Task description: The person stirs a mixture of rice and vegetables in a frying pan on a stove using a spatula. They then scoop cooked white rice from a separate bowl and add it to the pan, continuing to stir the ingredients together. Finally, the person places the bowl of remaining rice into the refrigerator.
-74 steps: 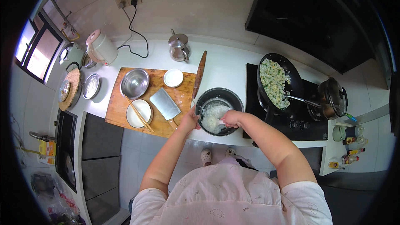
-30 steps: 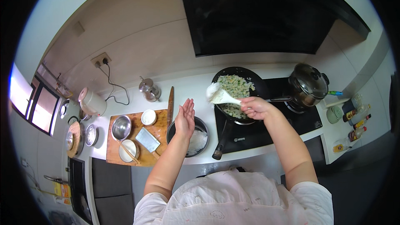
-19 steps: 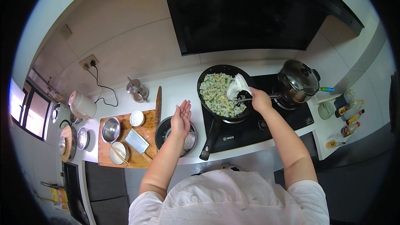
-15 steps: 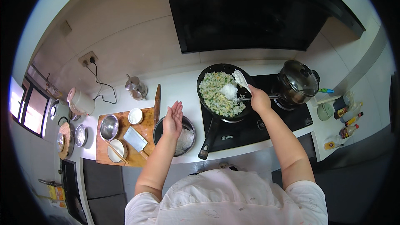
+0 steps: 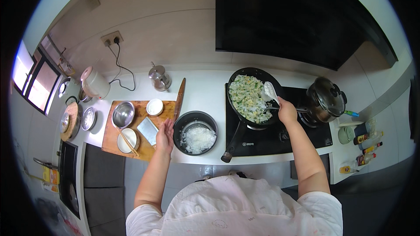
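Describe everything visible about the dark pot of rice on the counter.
The dark pot is round, lidless and upright, metal by its look, with a grey inner wall. It stands on the white countertop between the wooden board and the black cooktop. White rice lies heaped toward its near side, leaving the far part of its bottom mostly bare. The left hand is open beside its left rim; whether they touch is unclear.

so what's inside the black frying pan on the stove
The black frying pan holds rice mixed with green and yellowish bits, and a metal utensil reaches into it. The pan's bottom beneath the rice is covered, and the utensil's head can't be made out.
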Action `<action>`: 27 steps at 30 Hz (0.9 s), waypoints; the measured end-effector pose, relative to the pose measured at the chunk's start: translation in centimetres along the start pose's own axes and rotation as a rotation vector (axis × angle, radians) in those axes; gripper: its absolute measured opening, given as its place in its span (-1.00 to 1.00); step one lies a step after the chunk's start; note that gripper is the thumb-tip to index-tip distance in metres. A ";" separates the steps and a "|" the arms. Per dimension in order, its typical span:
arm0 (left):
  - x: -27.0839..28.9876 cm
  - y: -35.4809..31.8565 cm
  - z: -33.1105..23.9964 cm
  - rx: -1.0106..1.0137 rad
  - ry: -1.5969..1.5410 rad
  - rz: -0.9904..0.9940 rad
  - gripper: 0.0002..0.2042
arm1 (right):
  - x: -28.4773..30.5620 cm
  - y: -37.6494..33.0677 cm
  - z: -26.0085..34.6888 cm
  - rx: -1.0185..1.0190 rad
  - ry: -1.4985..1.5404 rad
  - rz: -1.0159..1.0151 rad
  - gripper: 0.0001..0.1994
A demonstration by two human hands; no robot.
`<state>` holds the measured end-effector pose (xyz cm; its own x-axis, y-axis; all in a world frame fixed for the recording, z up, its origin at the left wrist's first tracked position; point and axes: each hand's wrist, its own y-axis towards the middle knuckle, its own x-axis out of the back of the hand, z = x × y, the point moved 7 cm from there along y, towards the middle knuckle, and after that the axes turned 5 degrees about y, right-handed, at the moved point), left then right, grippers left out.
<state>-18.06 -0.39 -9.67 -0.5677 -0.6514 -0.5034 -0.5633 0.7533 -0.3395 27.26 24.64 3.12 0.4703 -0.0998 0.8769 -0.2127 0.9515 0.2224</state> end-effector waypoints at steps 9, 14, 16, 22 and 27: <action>4.4 -1.8 -0.3 0.042 0.151 -0.105 -0.62 | -1.4 0.3 2.0 -0.019 -0.106 -0.016 -0.65; 5.9 -2.7 0.8 0.127 0.384 -0.095 -0.51 | -3.0 1.0 5.2 0.036 0.100 0.113 -0.67; 6.9 -2.3 2.3 0.152 0.510 -0.045 -0.44 | -4.4 0.9 8.0 0.014 0.225 0.204 -0.67; 4.0 -4.0 4.3 0.238 0.870 0.015 -0.36 | -11.2 -3.7 19.2 0.125 0.449 0.676 -0.67; 4.6 -2.8 5.0 0.199 0.908 -0.038 -0.38 | -17.4 -9.2 25.2 0.392 0.124 0.995 -0.60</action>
<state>-16.07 -5.03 -14.97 -0.8503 -0.4345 0.2971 -0.5259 0.6768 -0.5152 -0.52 10.25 -3.43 0.0135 0.7189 0.6950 -0.7971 0.4274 -0.4266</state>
